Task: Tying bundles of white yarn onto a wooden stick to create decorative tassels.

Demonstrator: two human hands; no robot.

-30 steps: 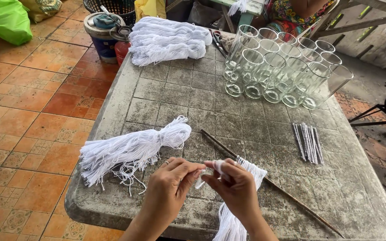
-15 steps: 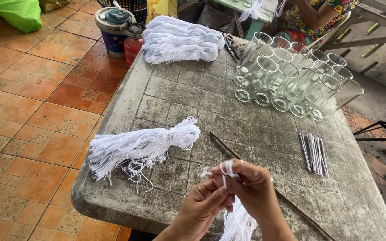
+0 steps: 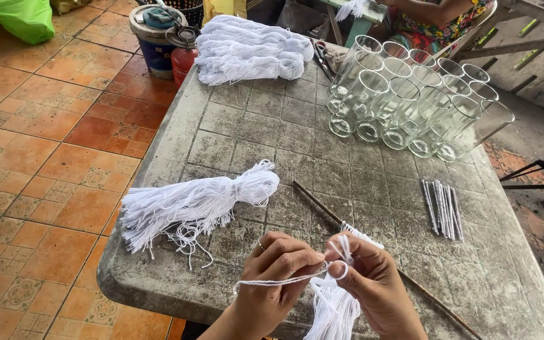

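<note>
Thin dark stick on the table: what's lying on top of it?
A white string bundle held in the right hand crosses the thin dark stick on the grey stone table. The stick's middle stretch is hidden beneath them.

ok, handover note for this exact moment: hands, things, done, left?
Left hand: pinches a white string, pulled taut toward the right.
Right hand: holds a white thread bundle, string looped at its top.
Table: one tied bundle at left, pile of bundles at far edge, glasses, thin sticks, a long rod.
Done: one bundle tied, lying at left.
Left: the knot on the held bundle looks unfinished.
</note>
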